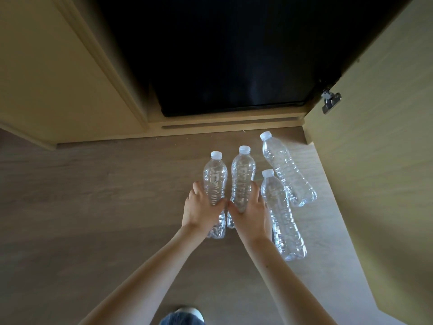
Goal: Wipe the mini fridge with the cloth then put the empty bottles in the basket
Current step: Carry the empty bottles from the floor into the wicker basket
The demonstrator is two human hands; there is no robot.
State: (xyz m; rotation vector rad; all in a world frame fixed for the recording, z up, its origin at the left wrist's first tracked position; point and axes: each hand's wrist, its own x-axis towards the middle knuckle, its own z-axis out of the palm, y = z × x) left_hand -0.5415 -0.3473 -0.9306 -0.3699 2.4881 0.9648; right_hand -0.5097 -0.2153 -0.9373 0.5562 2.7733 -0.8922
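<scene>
Low in the middle of the frame, on the wood floor before the dark mini fridge (pixel 222 55) in its cabinet, the left hand (pixel 201 207) and right hand (pixel 251 214) each have fingers curled around a clear capped bottle (pixel 214 181), (pixel 242 179). Two more bottles (pixel 282 216), (pixel 287 170) lie just to the right; no basket or cloth is visible. Gripping each thin bottle at its ribbed waist, firmly without crushing it, should keep both from slipping when lifted.
</scene>
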